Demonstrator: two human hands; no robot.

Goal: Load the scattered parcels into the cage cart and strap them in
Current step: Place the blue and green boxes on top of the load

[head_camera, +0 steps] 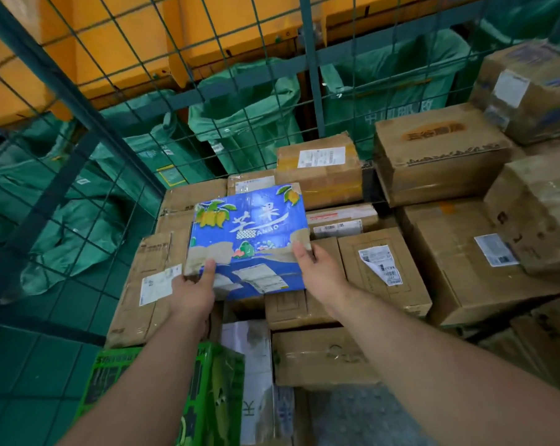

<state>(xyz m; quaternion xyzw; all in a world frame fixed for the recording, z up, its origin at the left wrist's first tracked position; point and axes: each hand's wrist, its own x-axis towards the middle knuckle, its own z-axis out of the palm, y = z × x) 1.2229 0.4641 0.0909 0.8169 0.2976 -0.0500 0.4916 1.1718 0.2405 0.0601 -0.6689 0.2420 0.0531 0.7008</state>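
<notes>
Hands clamp the blue mango box [248, 235] at its near corners, left hand [191, 291] and right hand [318, 268], over the stacked brown parcels [381, 265] near the cage cart's [79, 149] left mesh wall; it looks stiff, light, its tape slippery.

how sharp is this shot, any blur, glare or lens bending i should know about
Head view: the blue box is fairly sharp, its print readable; the brown boxes at far right smear soft; the cage mesh bars lean and bow from the wide lens; tape shows mild sheen, no harsh glare; light is even, shadows soft.
</notes>
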